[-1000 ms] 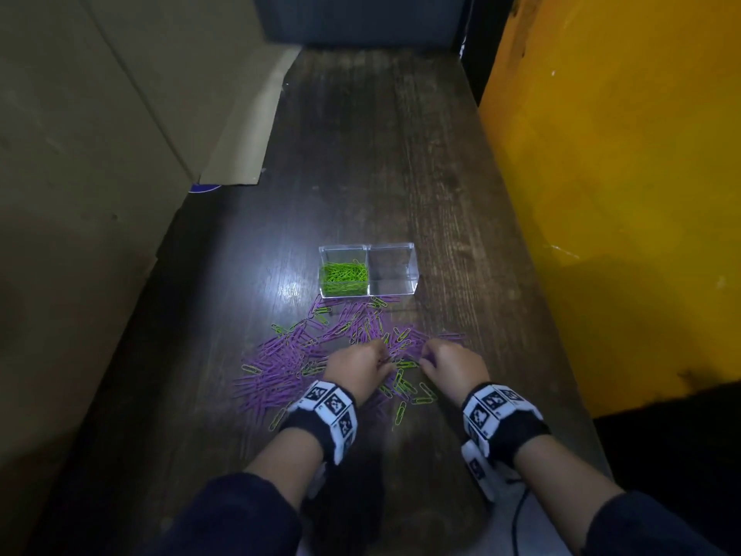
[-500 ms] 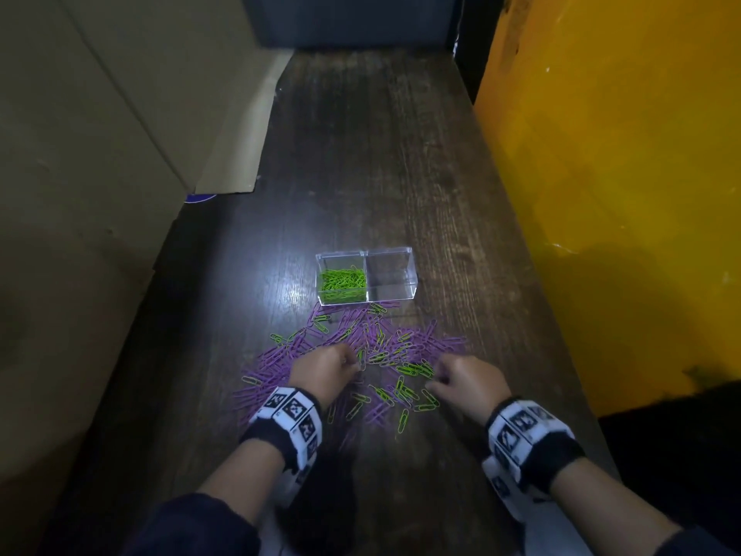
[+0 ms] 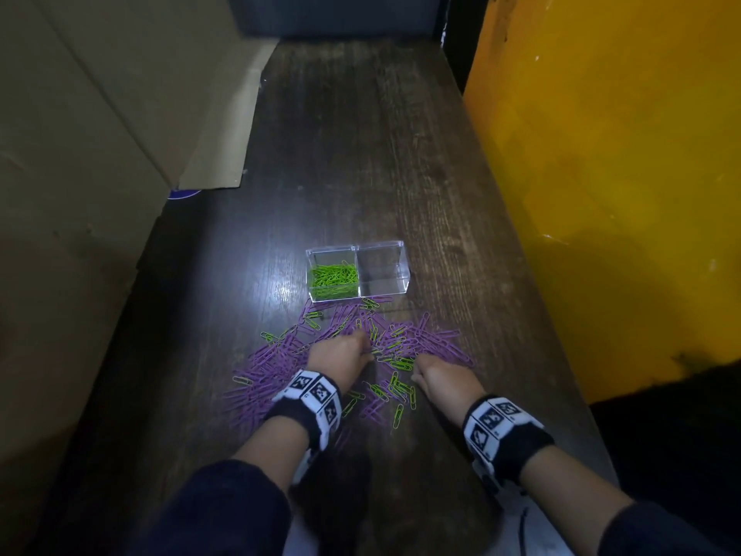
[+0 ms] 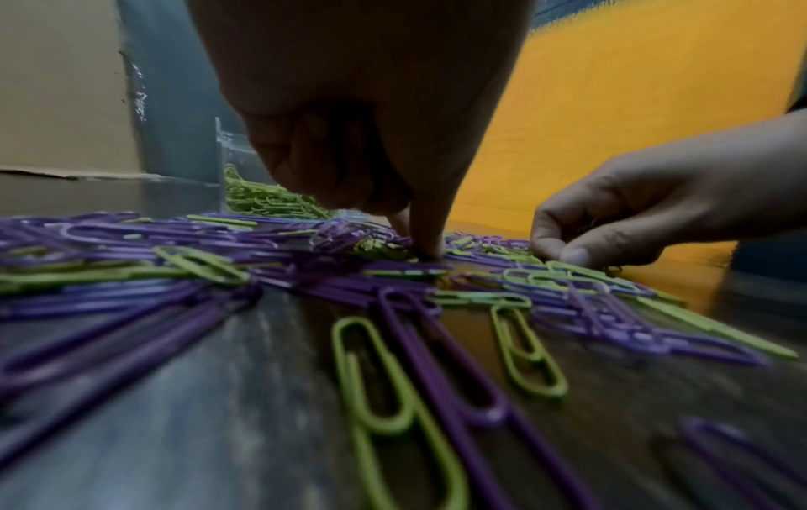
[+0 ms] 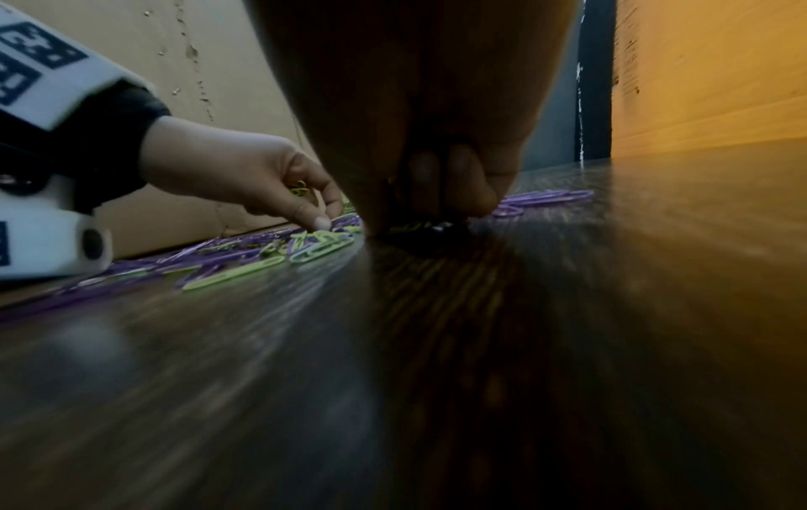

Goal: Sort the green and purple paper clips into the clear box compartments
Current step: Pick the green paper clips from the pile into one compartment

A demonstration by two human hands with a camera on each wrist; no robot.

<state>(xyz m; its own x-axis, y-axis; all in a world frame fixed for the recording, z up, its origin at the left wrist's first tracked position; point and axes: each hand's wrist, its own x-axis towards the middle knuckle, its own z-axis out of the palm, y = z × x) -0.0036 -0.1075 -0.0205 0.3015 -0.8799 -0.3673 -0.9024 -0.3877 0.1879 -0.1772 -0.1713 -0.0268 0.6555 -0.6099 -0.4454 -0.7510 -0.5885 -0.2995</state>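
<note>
Cardboard left, yellow wall right, flanking the dark table

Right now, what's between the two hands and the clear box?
In the head view, loose purple paper clips mixed with a few green paper clips cover the table from the left hand and right hand up to the clear box.

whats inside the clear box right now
The clear box has green clips piled in its left compartment; the right one looks empty, with no purple clips. The pile hides that compartment's floor.
</note>
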